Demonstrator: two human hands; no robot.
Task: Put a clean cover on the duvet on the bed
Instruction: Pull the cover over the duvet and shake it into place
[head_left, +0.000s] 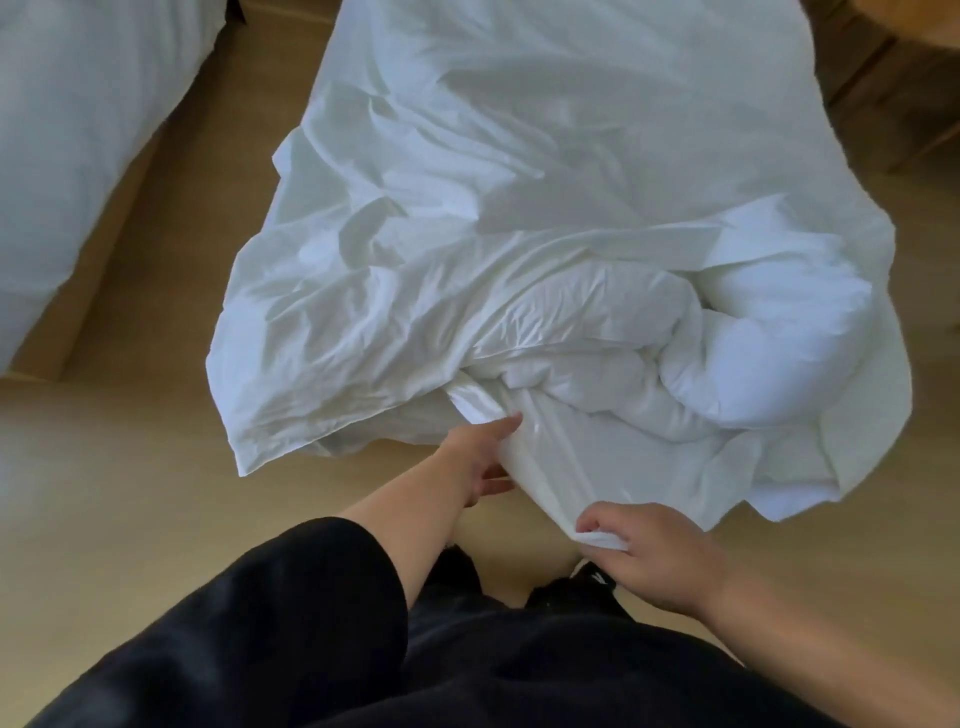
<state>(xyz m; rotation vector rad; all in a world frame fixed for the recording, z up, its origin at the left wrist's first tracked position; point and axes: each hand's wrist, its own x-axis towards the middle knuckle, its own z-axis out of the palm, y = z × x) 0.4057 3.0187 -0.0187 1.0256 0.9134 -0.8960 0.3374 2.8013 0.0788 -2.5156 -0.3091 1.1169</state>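
A thin, creased white duvet cover (395, 291) lies rumpled over the foot of the bed (597, 93). The puffy white duvet (769, 338) bulges out of it at the right, bunched in thick folds. My left hand (480, 457) reaches under the cover's hanging edge and holds a fold between thumb and fingers. My right hand (660, 556) pinches a corner of white fabric at the bottom edge, pulled toward me. How far the duvet sits inside the cover is hidden.
A second bed with white bedding (67, 145) stands at the left, with a strip of tan floor (171, 395) between the two. Brown wooden furniture (893, 78) sits at the upper right. My dark trousers and shoes fill the bottom.
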